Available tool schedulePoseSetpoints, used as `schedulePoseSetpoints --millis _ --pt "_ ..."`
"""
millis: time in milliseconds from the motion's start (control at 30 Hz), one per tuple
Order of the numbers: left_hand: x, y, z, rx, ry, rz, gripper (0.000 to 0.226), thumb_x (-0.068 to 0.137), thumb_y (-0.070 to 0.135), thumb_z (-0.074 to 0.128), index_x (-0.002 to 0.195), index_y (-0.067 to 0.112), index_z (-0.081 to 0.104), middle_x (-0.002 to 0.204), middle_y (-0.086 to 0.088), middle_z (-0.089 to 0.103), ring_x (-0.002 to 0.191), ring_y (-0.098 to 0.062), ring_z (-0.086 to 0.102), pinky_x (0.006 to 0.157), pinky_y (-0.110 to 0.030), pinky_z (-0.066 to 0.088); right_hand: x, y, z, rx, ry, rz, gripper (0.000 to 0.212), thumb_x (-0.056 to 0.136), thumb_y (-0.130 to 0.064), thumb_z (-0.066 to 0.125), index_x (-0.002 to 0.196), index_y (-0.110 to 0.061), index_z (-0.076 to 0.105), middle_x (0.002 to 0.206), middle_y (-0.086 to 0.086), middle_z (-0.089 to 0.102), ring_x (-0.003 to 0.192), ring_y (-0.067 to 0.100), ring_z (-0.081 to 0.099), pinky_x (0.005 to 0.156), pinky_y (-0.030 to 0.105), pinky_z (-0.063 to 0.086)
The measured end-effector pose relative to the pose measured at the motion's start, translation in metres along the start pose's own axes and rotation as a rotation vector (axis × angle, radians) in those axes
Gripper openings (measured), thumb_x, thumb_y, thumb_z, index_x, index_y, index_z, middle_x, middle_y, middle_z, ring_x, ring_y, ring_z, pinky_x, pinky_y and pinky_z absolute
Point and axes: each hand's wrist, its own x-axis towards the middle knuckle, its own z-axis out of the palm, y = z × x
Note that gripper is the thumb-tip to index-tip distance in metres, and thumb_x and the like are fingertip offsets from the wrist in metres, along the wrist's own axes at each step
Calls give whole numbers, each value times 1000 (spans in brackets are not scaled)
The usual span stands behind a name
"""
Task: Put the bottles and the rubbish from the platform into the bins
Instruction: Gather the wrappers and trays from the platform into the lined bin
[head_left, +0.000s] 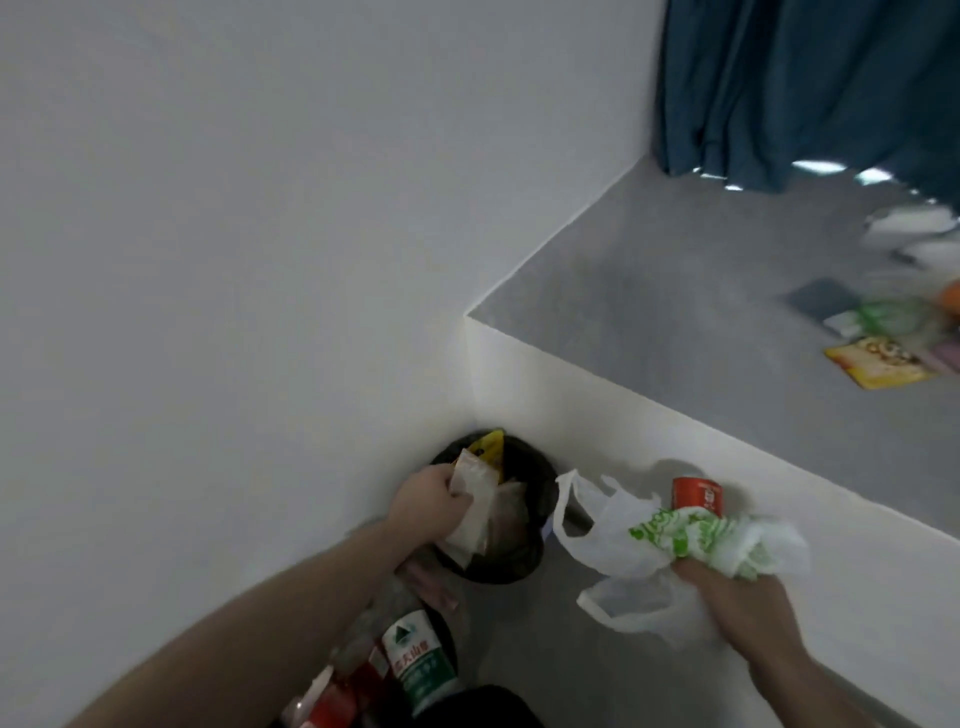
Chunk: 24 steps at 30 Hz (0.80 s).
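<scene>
My left hand (425, 503) grips a white packet (471, 512) over the black bin (535, 499) in the corner, where a yellow wrapper (491, 448) sticks up among other rubbish. My right hand (737, 597) holds a crumpled white and green plastic bag (670, 545) together with a red can (697, 496), to the right of that bin. A second bin nearer to me holds several bottles, one with a green label (415, 657). More rubbish lies on the grey platform (675, 322) at the far right, including a yellow snack packet (878, 369).
White walls meet at the corner behind the bin. The platform's white side (623, 436) runs diagonally on the right. A dark blue curtain (805, 83) hangs at the platform's back. Grey floor (545, 649) lies between the bins and the platform.
</scene>
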Motion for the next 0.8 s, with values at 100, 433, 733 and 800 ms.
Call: schedulePoseSetpoints --millis 100,433,733,800 --pt "23 21 -2 -73 53 -16 31 78 42 65 100 21 72 93 3 75 93 -21 71 82 -35 57 5 -7 2 -6 -46 -64 48 71 -23 88 116 -25 72 117 1 72 110 24 65 102 45 49" --pt "42 38 39 -133 63 -173 59 77 44 68 127 18 52 124 -3 61 106 -24 59 94 -43 53 34 -7 7 135 -177 -70 35 68 -19 88 102 -23 78 93 -10 79 89 11 74 85 36 58" --pt "-88 115 -2 -662 -107 169 26 85 49 69 106 34 71 102 12 75 101 -7 68 96 -27 52 24 -19 24 200 -250 -8 77 43 -31 89 115 -19 68 99 -4 78 88 16 76 83 45 62" --pt "-121 131 -6 -645 -227 245 35 85 42 76 118 40 64 107 14 73 102 -2 68 92 -22 54 15 -22 23 258 -340 6 76 47 -27 88 119 -18 67 103 1 78 92 22 76 87 49 60"
